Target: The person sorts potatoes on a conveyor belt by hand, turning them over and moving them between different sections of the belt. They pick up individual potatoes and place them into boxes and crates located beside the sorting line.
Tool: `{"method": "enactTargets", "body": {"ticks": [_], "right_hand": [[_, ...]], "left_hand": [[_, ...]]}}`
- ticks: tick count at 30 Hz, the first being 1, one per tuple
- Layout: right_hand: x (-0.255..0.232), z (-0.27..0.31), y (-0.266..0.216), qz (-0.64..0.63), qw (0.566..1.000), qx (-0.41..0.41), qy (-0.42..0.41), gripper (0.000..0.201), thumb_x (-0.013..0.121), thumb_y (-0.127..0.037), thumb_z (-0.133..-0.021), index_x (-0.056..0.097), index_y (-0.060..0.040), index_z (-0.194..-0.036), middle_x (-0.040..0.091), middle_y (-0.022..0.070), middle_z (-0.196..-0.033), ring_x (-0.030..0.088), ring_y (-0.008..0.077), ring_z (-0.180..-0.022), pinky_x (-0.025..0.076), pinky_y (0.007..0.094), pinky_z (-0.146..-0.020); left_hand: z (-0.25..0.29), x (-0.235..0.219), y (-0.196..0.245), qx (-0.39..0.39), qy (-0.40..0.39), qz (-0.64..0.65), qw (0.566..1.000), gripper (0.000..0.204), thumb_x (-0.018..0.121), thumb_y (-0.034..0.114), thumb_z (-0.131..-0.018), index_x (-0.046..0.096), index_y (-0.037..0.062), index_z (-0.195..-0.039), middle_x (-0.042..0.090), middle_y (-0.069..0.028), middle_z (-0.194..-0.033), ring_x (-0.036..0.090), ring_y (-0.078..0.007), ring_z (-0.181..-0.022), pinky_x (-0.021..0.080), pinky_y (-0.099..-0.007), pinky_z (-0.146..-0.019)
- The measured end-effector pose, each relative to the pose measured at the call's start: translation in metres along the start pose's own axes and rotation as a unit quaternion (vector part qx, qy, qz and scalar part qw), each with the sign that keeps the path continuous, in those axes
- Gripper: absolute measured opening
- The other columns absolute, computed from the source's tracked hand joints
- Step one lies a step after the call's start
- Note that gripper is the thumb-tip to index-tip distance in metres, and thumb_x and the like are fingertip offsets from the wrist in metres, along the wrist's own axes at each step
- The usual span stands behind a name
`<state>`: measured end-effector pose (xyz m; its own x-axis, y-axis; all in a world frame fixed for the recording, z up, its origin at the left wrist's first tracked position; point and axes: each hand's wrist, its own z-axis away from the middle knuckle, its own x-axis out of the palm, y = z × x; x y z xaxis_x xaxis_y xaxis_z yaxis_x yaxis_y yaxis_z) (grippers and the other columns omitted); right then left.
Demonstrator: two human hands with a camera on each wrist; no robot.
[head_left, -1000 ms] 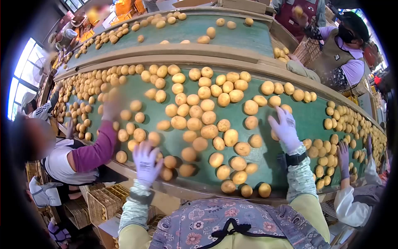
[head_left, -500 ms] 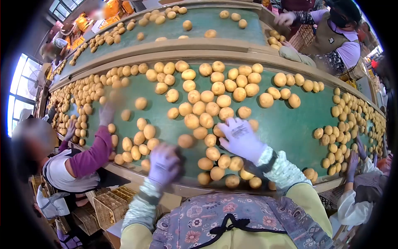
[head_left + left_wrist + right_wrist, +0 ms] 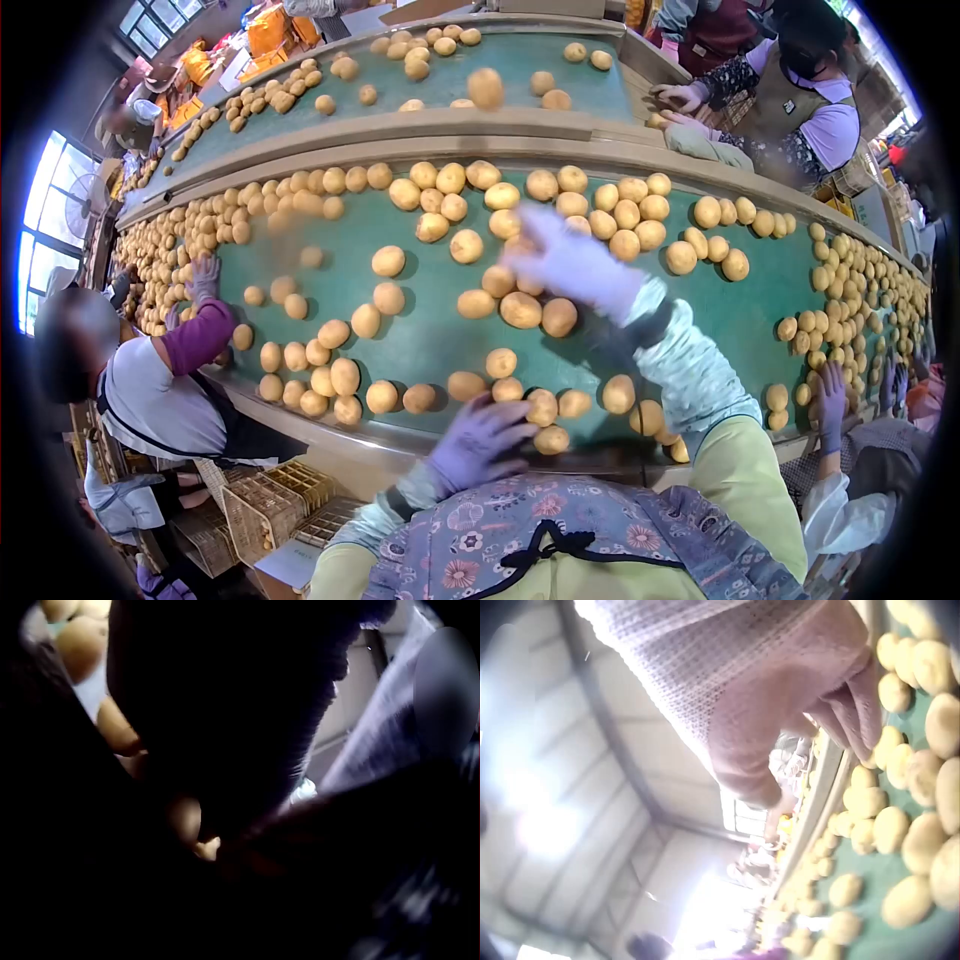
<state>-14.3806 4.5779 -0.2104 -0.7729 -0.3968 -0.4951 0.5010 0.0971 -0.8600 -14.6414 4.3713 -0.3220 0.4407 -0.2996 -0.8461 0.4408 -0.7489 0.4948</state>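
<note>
In the head view many round yellow potatoes (image 3: 520, 310) lie on a green belt (image 3: 650, 330). The left hand (image 3: 480, 440), in a pale purple glove, is at the belt's near edge, its spread fingers beside a few potatoes. Farther over the belt is the right hand (image 3: 575, 262), its fingers extended and blurred above potatoes. The right wrist view has the right hand (image 3: 795, 697) with thumb apart from the fingers and no potato visible between them. Dark shapes fill most of the left wrist view, with potatoes (image 3: 81, 649) at its upper left.
Behind a wooden divider (image 3: 400, 130) runs a second belt (image 3: 420, 85) with potatoes. A person in a purple sleeve (image 3: 200, 335) reaches in from the left; another gloved hand (image 3: 832, 400) is at the right. Wicker crates (image 3: 262, 510) stand below at the left.
The right hand has moved away from the body, across the belt. The left hand has come back toward the apron and right, its fingers now spread. Several potatoes have shifted around them.
</note>
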Motion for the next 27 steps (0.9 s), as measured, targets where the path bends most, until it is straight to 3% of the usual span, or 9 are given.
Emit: {"method": "enactTargets", "body": {"ticks": [3,5,11,15,16,19,21,24,27], "right_hand": [[0.075,0.018,0.041,0.396,0.909,-0.111,-0.069,0.038,0.071,-0.044,-0.094,0.072,-0.0078,-0.106,0.069,0.0196,-0.113,0.071,0.0364,-0.106,0.059,0.0496,-0.083],[0.105,0.033,0.027,0.434,0.894,-0.08,-0.075,0.034,0.076,-0.039,-0.092,0.073,-0.0102,-0.109,0.068,0.0172,-0.112,0.072,0.0325,-0.105,0.059,0.0492,-0.073],[0.143,0.043,0.014,0.531,0.828,-0.003,-0.178,0.036,0.081,-0.033,-0.088,0.071,-0.0098,-0.113,0.071,0.0197,-0.113,0.077,0.0354,-0.105,0.06,0.0501,-0.074],[0.068,-0.004,0.017,0.128,0.952,-0.103,-0.257,0.034,0.082,-0.021,-0.083,0.075,-0.0086,-0.114,0.076,0.0128,-0.093,0.077,0.028,-0.085,0.06,0.0424,-0.072],[0.048,-0.02,-0.06,0.075,0.96,0.124,-0.24,0.046,0.084,-0.027,-0.088,0.072,-0.0087,-0.128,0.074,0.0081,-0.093,0.074,0.018,-0.08,0.057,0.036,-0.068],[0.044,-0.102,-0.019,-0.237,0.971,0.024,0.02,0.077,0.079,-0.039,-0.099,0.048,-0.0046,-0.161,0.07,0.0115,-0.121,0.072,0.0183,-0.104,0.058,0.0342,-0.082],[0.051,-0.123,-0.031,-0.117,0.987,-0.004,0.112,0.079,0.077,-0.045,-0.099,0.049,-0.0067,-0.163,0.067,0.0195,-0.137,0.072,0.028,-0.119,0.058,0.0432,-0.097],[0.092,-0.167,0.004,0.245,0.967,0.02,-0.068,0.066,0.071,-0.047,-0.098,0.061,-0.0079,-0.149,0.061,0.0326,-0.148,0.066,0.0473,-0.133,0.055,0.0544,-0.11],[0.147,-0.174,-0.015,0.387,0.92,0.048,0.029,0.043,0.067,-0.03,-0.1,0.065,-0.0095,-0.138,0.064,0.0287,-0.136,0.07,0.0445,-0.125,0.059,0.0526,-0.105]], "left_hand": [[0.052,-0.038,-0.048,-0.177,0.022,-0.124,0.976,0.082,0.089,0.061,-0.079,0.068,0.0219,-0.149,0.06,-0.0173,-0.152,0.053,-0.0433,-0.146,0.04,-0.0624,-0.123],[0.099,-0.052,-0.088,-0.284,0.084,-0.123,0.947,0.074,0.09,0.039,-0.082,0.067,0.0185,-0.15,0.054,-0.0219,-0.155,0.049,-0.045,-0.147,0.032,-0.0645,-0.127],[0.116,-0.1,-0.086,-0.238,0.199,-0.082,0.947,0.06,0.086,0.02,-0.082,0.069,0.0082,-0.138,0.07,-0.0159,-0.132,0.064,-0.0408,-0.128,0.049,-0.056,-0.114],[0.109,-0.057,-0.055,-0.098,0.034,0.092,0.99,0.051,0.085,0.03,-0.089,0.072,0.011,-0.135,0.07,-0.014,-0.137,0.066,-0.0349,-0.129,0.052,-0.0529,-0.111],[0.113,-0.055,-0.059,-0.105,0.025,0.089,0.99,0.051,0.084,0.03,-0.091,0.071,0.0112,-0.137,0.068,-0.0144,-0.141,0.066,-0.0345,-0.13,0.051,-0.0531,-0.112],[0.134,-0.074,-0.089,-0.144,0.063,-0.037,0.987,0.053,0.079,0.03,-0.096,0.068,0.0105,-0.143,0.067,-0.015,-0.145,0.066,-0.0358,-0.129,0.051,-0.053,-0.113],[0.161,-0.094,-0.128,-0.195,0.029,0.035,0.98,0.052,0.078,0.029,-0.096,0.068,0.0124,-0.144,0.068,-0.0164,-0.142,0.066,-0.0393,-0.127,0.052,-0.0527,-0.11],[0.219,-0.132,-0.204,-0.249,0.104,-0.155,0.95,0.053,0.08,0.029,-0.088,0.071,0.0163,-0.139,0.068,-0.0125,-0.138,0.059,-0.039,-0.136,0.044,-0.0574,-0.117],[0.262,-0.162,-0.246,-0.324,0.164,-0.308,0.879,0.059,0.082,0.028,-0.088,0.068,0.0103,-0.142,0.062,-0.019,-0.148,0.053,-0.0422,-0.141,0.038,-0.0589,-0.122]]}}
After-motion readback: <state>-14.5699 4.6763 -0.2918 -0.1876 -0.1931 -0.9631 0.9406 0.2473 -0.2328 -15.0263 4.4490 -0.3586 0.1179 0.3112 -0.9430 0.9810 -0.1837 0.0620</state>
